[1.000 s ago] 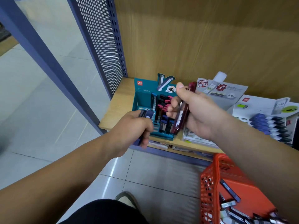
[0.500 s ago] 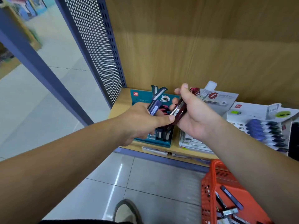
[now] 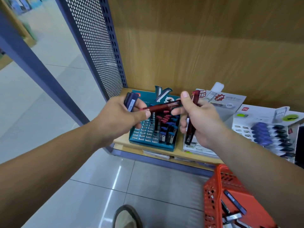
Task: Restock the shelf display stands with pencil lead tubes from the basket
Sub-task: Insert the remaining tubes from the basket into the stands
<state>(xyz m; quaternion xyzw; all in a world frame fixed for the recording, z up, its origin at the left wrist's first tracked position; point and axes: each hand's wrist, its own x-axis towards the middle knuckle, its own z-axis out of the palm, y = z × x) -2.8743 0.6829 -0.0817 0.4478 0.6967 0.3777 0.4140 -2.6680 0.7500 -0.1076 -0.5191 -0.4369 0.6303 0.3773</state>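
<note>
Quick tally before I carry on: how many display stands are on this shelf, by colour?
Teal display stand: 1
Grey display stand: 1
White display stand: 1
Total: 3
The dark object at the right edge is cut off, so it is not counted.

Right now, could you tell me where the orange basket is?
Head view, lower right: the orange basket is beneath the right forearm, below the shelf edge.

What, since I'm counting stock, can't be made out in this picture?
Head view:
- Orange basket: contents cut off by the bottom edge and covered by the right forearm.
- Red tubes in the right hand: count hidden by its fingers.
- Teal stand: upper-left slots hidden behind the left hand.
- Label print: too small.
</note>
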